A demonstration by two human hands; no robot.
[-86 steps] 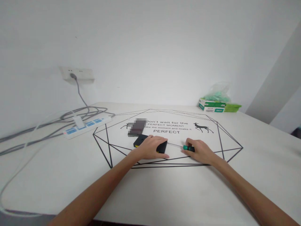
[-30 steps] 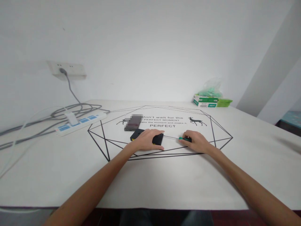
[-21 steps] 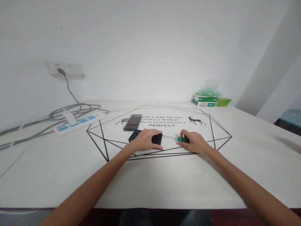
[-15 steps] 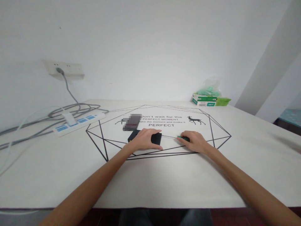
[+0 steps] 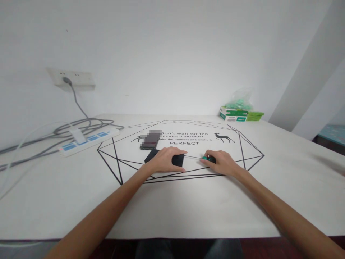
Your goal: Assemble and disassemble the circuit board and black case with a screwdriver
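A flat black box [image 5: 178, 160] lies on the table, and my left hand [image 5: 165, 159] is closed over it, thumb along the near edge and fingers along the far one. My palm covers its middle. To the right, my right hand [image 5: 219, 161] pinches the black and green handle of a screwdriver [image 5: 205, 158]. The thin shaft points left, its end meeting the right side of the box; the tip itself is too small to make out. Just behind the box rests a dark phone [image 5: 151, 140], partly blurred out.
A white power strip [image 5: 88, 142] with a plugged-in charger [image 5: 78, 136] sits at the left, beside coiled grey cables [image 5: 88, 124]. Green and white boxes [image 5: 233, 114] under a plastic bag [image 5: 241, 102] stand at the back right. Printed lines and lettering mark the white table [image 5: 188, 212].
The fingers of my right hand have shifted slightly on the screwdriver handle, and more of its green part shows. My left hand stays on the black box.
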